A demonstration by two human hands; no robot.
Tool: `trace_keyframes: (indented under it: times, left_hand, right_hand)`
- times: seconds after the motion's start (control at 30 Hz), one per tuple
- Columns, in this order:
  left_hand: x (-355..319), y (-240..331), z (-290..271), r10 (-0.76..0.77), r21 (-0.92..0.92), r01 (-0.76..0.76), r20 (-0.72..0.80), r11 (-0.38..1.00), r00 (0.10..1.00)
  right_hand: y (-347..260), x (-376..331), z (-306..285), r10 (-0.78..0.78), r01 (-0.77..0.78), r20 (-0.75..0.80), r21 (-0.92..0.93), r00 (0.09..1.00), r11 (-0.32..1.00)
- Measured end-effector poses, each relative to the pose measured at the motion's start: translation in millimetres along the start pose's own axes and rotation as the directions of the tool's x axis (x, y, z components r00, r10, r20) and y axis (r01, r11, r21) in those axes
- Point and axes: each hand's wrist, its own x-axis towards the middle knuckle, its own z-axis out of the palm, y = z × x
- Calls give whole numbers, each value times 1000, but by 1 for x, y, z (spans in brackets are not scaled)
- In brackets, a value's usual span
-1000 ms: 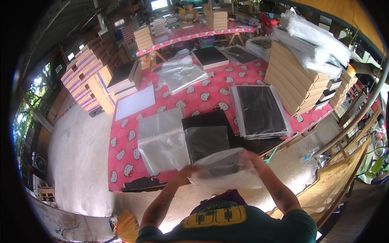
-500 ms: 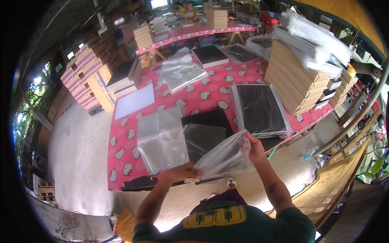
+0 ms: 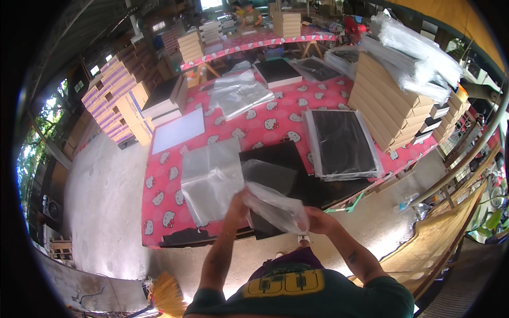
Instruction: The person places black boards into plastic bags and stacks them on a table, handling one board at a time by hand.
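A transparent plastic bag (image 3: 278, 205) is stretched between my hands above the near edge of the table. My left hand (image 3: 239, 202) grips its left end, the fingertips partly hidden by the film. At the opposite end, my right hand (image 3: 319, 220) pinches the bag's lower right corner. Beneath the bag lies a flat black panel (image 3: 289, 151), with a piece of see-through film (image 3: 271, 177) on it. Left of the panel sits a pile of flat transparent bags (image 3: 209, 172). Black panels in plastic (image 3: 343, 143) are stacked to the right.
The table (image 3: 283, 124) wears a pink patterned cloth. A white sheet (image 3: 178, 131) lies at its left, loose plastic (image 3: 241, 95) farther back. Brown cartons (image 3: 389, 103) topped with wrapped bundles (image 3: 416, 50) stand at the right. Boxes (image 3: 116, 108) rise at left. A person (image 3: 250, 17) is at the far table.
My left hand has moved up and right, my right hand down and slightly left. The bag between them now slopes down to the right, and more of the black panel shows.
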Motion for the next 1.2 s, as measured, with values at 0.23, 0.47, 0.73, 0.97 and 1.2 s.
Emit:
trace_keyframes:
  times: [0.23,0.47,0.73,0.97,1.2]
  left_hand:
    - [2,61,59,57,-56,-64,-108,996,993]
    - [-96,20,28,-52,615,-140,284,776,958]
    - [-140,-12,54,66,359,-49,-36,932,997]
    - [-163,-93,75,299,664,132,-494,736,817]
    - [-161,-73,84,292,750,239,-500,617,816]
  right_hand:
    - [5,30,-11,-251,252,23,-83,968,964]
    - [-77,-14,-14,-253,249,125,48,959,967]
    - [4,-59,-19,-488,-228,-397,-901,777,370]
    - [59,-65,-41,-751,-125,-401,-909,525,398]
    - [58,-64,-22,-801,-127,-260,-965,540,228]
